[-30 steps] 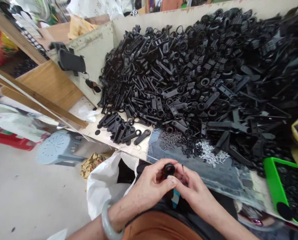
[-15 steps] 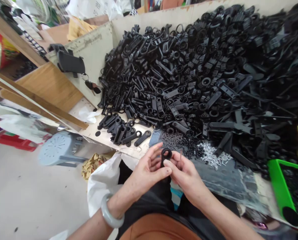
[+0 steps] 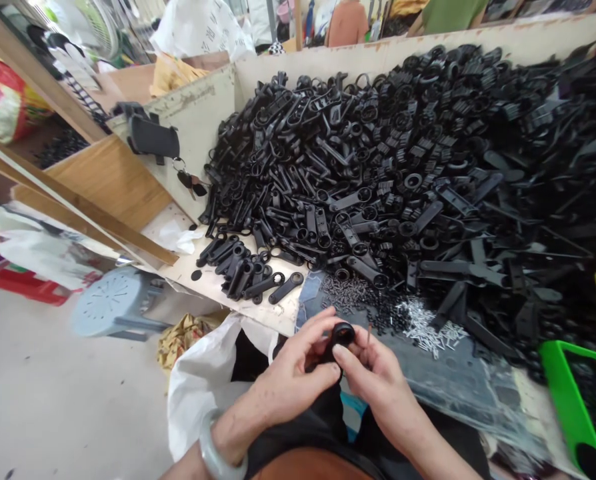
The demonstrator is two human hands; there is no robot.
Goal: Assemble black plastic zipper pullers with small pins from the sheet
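Between my hands, over the bench's front edge, is a black plastic part with a ring-shaped end [image 3: 343, 333]. My left hand [image 3: 303, 360] has its fingers wrapped round the lower portion, which is mostly hidden. With thumb and fingers, my right hand [image 3: 365, 363] pinches the same part near the ring. A thin reddish-brown stick [image 3: 369, 333] pokes up from behind the right fingers; its kind cannot be made out. Beyond my hands lie small dark pieces [image 3: 345, 291] and short silvery pins [image 3: 428, 327]. Several similar black arms [image 3: 248, 270] rest to the left.
A big heap of black plastic parts [image 3: 328, 173] fills the bench. At right stands a green bin [image 3: 563, 393] of black pieces. A grey-blue stool [image 3: 108, 300] and a white sack [image 3: 193, 393] are at lower left. Keys [image 3: 192, 181] hang from the side board.
The view has tilted up slightly, so the scene sits lower. Both hands still hold the black part, and its ring end has turned and tipped.
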